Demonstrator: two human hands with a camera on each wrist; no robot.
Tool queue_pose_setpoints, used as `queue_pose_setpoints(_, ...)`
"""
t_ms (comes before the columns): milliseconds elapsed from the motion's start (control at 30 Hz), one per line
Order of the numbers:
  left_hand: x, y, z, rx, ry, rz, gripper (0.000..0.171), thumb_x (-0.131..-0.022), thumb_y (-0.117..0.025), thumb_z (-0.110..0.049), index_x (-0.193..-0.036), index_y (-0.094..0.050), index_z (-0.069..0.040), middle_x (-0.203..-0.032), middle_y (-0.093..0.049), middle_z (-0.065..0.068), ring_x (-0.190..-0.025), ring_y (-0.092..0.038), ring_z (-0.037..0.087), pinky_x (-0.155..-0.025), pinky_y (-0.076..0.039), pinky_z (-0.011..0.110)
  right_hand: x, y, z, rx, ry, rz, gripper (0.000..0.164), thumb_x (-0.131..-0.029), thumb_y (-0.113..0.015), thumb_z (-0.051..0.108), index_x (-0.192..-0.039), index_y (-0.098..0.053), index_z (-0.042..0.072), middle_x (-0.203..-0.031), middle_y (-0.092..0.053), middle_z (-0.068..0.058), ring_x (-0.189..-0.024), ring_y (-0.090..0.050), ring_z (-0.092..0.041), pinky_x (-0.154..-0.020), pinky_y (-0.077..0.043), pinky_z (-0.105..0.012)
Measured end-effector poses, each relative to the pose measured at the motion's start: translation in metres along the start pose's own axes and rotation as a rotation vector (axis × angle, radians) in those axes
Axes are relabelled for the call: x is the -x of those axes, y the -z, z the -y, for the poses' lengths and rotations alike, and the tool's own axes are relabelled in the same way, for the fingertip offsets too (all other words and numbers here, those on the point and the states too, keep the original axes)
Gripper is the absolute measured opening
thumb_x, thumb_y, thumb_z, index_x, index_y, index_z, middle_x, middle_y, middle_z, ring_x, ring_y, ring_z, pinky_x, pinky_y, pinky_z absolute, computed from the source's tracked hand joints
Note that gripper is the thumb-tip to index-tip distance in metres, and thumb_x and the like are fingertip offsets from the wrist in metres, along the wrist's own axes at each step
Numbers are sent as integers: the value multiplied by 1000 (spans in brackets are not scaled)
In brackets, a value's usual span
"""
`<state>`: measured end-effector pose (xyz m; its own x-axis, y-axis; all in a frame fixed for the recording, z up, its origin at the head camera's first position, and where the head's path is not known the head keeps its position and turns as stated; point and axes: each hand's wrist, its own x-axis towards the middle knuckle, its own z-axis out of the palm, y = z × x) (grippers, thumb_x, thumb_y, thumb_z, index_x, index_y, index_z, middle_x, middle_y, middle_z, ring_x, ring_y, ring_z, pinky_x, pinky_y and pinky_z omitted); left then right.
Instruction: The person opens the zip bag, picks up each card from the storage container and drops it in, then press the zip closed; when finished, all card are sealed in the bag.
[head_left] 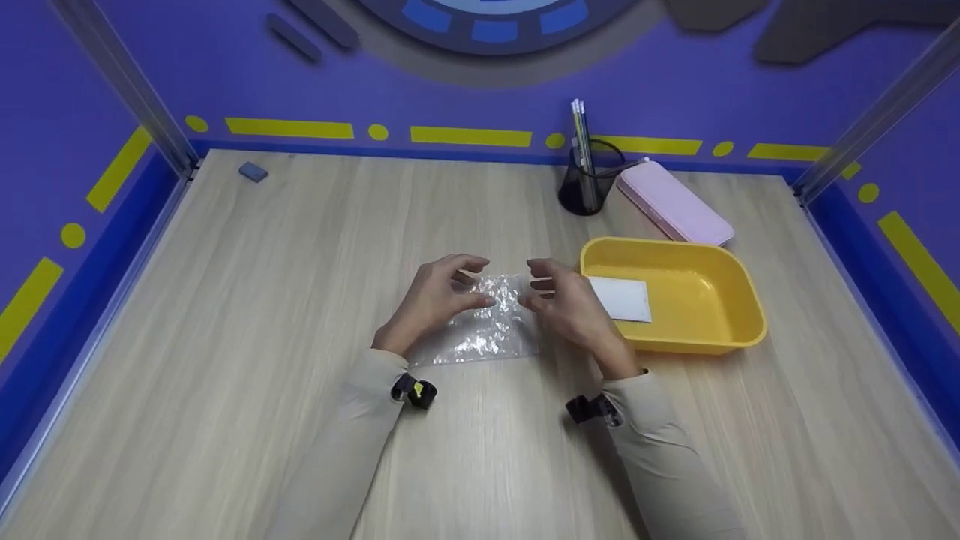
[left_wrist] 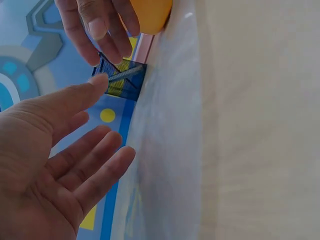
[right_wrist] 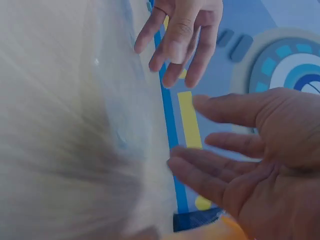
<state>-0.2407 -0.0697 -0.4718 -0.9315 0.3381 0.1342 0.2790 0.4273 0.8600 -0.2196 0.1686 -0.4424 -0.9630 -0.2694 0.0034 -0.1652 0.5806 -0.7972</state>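
A clear plastic bag lies flat on the wooden table, shiny and slightly wrinkled. Over its left part hovers my left hand, thumb and fingers spread apart with nothing between them. My right hand faces it above the bag's right edge, also with loosely extended fingers and holding nothing. Both wrist views show the two hands apart, with bare space between the fingers of the left hand and of the right hand. Beside the right hand, a white flat card lies in the yellow tray.
Behind the tray lie a pink pencil case and a black mesh cup with several pencils. A small blue eraser is at the far left corner. Patterned blue panels wall the table's back and sides.
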Motion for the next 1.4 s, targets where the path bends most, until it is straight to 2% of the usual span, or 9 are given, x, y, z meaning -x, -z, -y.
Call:
queue_pose_setpoints(133, 3, 2, 1, -88, 19, 20, 64, -82, -94, -26, -138, -69, -9, -135, -70, 7, -120, -67, 25, -104, -52, 35, -1, -8, 0, 94, -44, 14, 57, -93, -78, 2, -144, -55, -10, -136, -63, -30, -123, -66, -42, -106, -52, -51)
queue_pose_setpoints(400, 3, -2, 2, -332, 3, 92, 65, -75, -98, -30, -133, -74, -12, -133, -70, 7, -124, -61, 30, -107, -48, 42, -2, -17, 0, 237, -81, -62, 53, -85, -80, -5, -134, -59, -13, -110, -68, -24, -102, -64, -36, -94, -54, -49)
queue_pose_setpoints(567, 3, -4, 2, -393, -9, 106, 65, -73, -98, -26, -131, -74, -11, -134, -69, 8, -125, -59, 33, -106, -49, 47, -2, -20, -5, 228, -109, -64, 59, -84, -81, -2, -136, -56, -14, -105, -68, -22, -97, -65, -34, -90, -56, -48)
queue_pose_setpoints(733, 3, -4, 2, -426, -12, 107, 64, -75, -97, -27, -132, -74, -10, -135, -68, 9, -127, -58, 34, -107, -49, 47, -4, -22, -9, 129, -184, -55, 66, -87, -81, 0, -143, -50, -12, -102, -68, -15, -93, -63, -27, -88, -55, -44)
queue_pose_setpoints(833, 4, -3, 1, -428, -2, 89, 66, -76, -97, -26, -135, -72, -10, -137, -66, 9, -128, -57, 33, -107, -49, 47, -5, -24, -9, 64, -198, -63, 66, -87, -80, -1, -145, -50, -10, -101, -68, -14, -90, -62, -24, -82, -55, -38)
queue_pose_setpoints(933, 4, -4, 0, -427, 4, 46, 70, -79, -95, -23, -141, -67, -11, -138, -64, 9, -126, -58, 31, -103, -51, 46, -6, -25, -7, -15, -179, -82, 64, -88, -78, -2, -145, -51, -10, -99, -69, -13, -82, -63, -21, -71, -54, -30)
queue_pose_setpoints(1067, 4, -6, -5, -398, -33, -55, 56, -85, -91, -18, -136, -68, -10, -130, -66, 8, -116, -65, 27, -95, -55, 44, -6, -26, -4, -130, -128, -138, 54, -90, -77, -5, -139, -57, -10, -94, -70, -12, -76, -62, -16, -62, -50, -21)
queue_pose_setpoints(1233, 4, -8, -14, -245, -116, -176, 22, -94, -82, -14, -113, -75, -6, -110, -74, 7, -98, -73, 23, -86, -59, 38, -5, -25, 3, -272, -100, -214, 30, -92, -78, -3, -121, -69, -8, -91, -71, -11, -79, -62, -14, -66, -51, -19)
queue_pose_setpoints(1400, 5, -8, -24, -109, -190, -231, 11, -99, -76, -11, -106, -78, -3, -101, -77, 7, -91, -74, 22, -81, -62, 35, -2, -23, 10, -408, -36, -250, 16, -95, -76, -2, -111, -73, -7, -94, -74, -17, -78, -70, -17, -70, -61, -26)
